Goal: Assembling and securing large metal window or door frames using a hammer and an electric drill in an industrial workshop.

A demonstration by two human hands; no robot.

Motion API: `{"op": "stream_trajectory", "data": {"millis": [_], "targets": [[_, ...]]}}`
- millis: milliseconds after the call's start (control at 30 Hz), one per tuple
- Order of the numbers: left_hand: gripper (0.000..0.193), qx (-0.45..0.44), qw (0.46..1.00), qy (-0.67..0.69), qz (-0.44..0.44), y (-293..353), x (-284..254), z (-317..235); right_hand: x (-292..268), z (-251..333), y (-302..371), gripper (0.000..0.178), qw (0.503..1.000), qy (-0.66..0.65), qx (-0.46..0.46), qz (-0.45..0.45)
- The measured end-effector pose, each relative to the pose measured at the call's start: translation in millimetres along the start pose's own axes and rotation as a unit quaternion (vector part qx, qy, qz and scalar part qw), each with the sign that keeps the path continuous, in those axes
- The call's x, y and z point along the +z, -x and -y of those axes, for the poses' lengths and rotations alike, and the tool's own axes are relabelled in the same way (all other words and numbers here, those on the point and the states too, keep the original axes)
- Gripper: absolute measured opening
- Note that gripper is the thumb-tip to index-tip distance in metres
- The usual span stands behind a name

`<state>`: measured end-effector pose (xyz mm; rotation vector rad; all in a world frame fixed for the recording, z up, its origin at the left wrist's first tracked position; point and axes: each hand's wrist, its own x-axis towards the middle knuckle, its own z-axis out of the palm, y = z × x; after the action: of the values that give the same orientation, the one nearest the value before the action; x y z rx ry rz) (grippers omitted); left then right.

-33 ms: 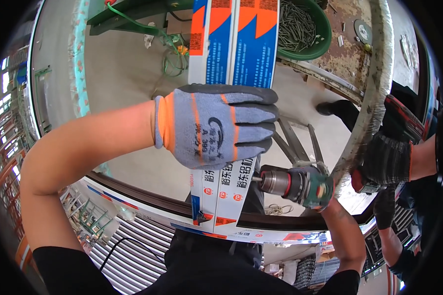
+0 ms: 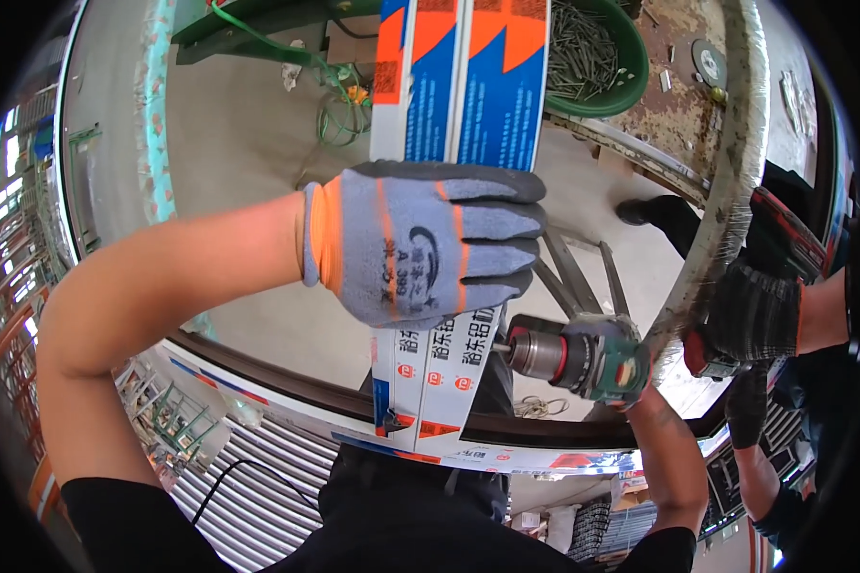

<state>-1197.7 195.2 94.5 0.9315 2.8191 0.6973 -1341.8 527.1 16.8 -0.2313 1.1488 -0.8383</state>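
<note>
My left hand (image 2: 425,248), in a grey glove with orange lines and dark fingertips, lies across a long film-wrapped profile (image 2: 475,124) in white, blue and orange. Its fingers are pressed together and bend over the profile's right edge. To the right of the profile, my right hand (image 2: 604,328) grips a green and black power drill (image 2: 625,371), which hides most of that hand. The drill lies sideways, its chuck (image 2: 537,354) pointing left. A thin bit reaches the profile's right side, just below my left hand; whether it has entered the profile is hidden.
A dark frame bar (image 2: 287,374) crosses beneath the profile. At upper right, a green bowl (image 2: 631,72) of screws stands on a worn bench (image 2: 674,124) beside a grinding disc (image 2: 708,63). A co-worker's gloved hand (image 2: 755,310) holds a red and black tool at right. A green hose (image 2: 258,36) hangs at upper left.
</note>
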Motion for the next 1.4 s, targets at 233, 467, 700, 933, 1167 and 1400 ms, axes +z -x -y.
{"op": "stream_trajectory", "data": {"millis": [233,467,700,933,1167,1400], "targets": [[0.039,0.011,1.0,0.012,-0.023,-3.3,7.0,-2.0,2.4,10.6,-8.9,0.031,0.964,0.254,-0.062,0.055],[0.049,0.004,0.999,-0.003,-0.036,-0.8,-6.7,-2.3,22.3,11.1,-6.4,0.051,0.952,0.225,-0.204,0.026],[0.04,0.008,1.0,-0.011,-0.002,-2.5,-2.4,-3.7,1.3,-6.7,-14.6,0.042,0.791,0.484,-0.31,-0.212],[0.044,0.021,0.998,-0.051,-0.044,6.7,-1.7,-11.2,56.6,32.1,-58.8,0.03,0.885,-0.181,-0.23,-0.363],[0.041,0.015,0.995,-0.038,-0.096,4.9,0.5,-13.8,-2.4,135.5,-149.7,0.051,0.754,0.207,-0.273,-0.56],[0.035,0.005,0.995,-0.055,-0.085,7.4,-2.5,-13.5,-33.9,195.2,-205.8,0.044,0.565,0.564,-0.072,-0.598]]}}
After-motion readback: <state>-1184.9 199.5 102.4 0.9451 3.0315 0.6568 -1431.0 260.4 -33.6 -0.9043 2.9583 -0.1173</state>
